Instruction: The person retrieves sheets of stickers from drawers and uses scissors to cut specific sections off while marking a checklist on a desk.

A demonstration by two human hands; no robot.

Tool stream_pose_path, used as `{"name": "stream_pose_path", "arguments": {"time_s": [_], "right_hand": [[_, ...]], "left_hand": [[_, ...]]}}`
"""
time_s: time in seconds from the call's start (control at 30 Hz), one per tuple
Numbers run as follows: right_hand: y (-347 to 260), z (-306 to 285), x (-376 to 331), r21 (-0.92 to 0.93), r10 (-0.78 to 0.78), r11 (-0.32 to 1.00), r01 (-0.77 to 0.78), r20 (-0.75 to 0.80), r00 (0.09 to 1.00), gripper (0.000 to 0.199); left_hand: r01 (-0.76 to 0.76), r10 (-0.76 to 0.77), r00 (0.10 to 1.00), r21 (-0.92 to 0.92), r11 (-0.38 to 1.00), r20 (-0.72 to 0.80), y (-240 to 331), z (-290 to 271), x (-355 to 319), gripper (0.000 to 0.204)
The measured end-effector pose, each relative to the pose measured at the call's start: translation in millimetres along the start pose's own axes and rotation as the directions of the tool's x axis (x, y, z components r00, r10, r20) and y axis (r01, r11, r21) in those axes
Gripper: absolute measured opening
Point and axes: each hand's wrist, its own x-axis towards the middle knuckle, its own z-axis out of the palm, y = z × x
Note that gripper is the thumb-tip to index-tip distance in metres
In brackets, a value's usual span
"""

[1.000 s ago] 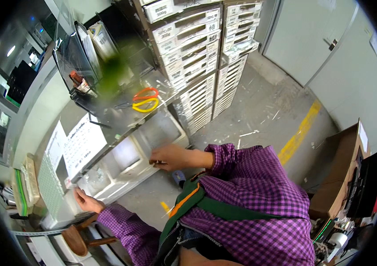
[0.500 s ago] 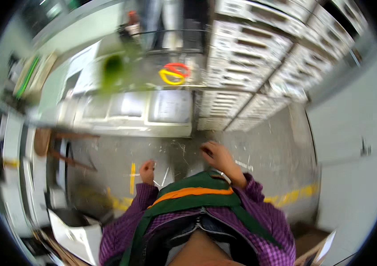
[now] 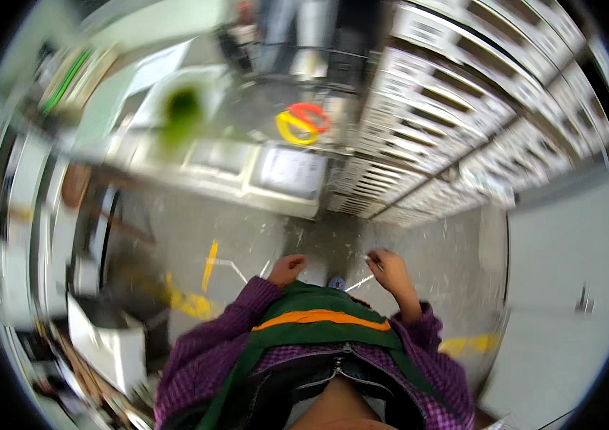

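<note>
My left hand (image 3: pixel 288 269) hangs in front of the green apron (image 3: pixel 319 295) with its fingers curled in, and nothing shows in it. My right hand (image 3: pixel 389 272) is held over the floor to the right of the apron. Its fingers are loosely bent and a little apart from the thumb, and I make out nothing held in it. Both hands are somewhat smeared by motion and touch none of the furniture. The apron has an orange band (image 3: pixel 322 317) and lies over a purple checked shirt (image 3: pixel 197 355).
Ahead stands a pale workbench (image 3: pixel 283 203) bearing a red ring (image 3: pixel 317 112) and a yellow ring (image 3: pixel 293 132), apparently tape rolls. White slotted racks (image 3: pixel 419 107) rise at the right, beside a grey cabinet door (image 3: pixel 555 265). A brown stool (image 3: pixel 75 185) and white box (image 3: pixel 107 340) are left.
The view has swung, so bench and racks sit differently and the racks look larger. My left hand has moved right and up, nearer the apron's front; my right hand has shifted right and slightly down.
</note>
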Motion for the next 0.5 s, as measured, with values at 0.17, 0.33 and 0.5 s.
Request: {"name": "stream_pose_path", "arguments": {"time_s": [0.17, 0.33, 0.5], "right_hand": [[-80.8, 60.9, 64.3, 0.144, -0.188, 0.973, 0.179, 0.046, 0.981, 0.023], [-106.2, 76.3, 75.4, 0.136, -0.155, 0.982, 0.130, 0.193, 0.969, 0.028], [-117.6, 86.5, 71.1, 0.082, -0.032, 0.997, 0.011, 0.259, 0.965, 0.027]], "left_hand": [[0.119, -0.159, 0.962, -0.186, 0.975, -0.220, -22.9, -61.6, 5.9, 0.033], [-0.030, 0.031, 0.990, 0.011, 0.999, -0.136, -15.1, -91.6, 46.0, 0.035], [0.030, -0.023, 0.995, 0.068, 0.997, -0.097, -11.2, -106.5, 49.2, 0.035]]}}
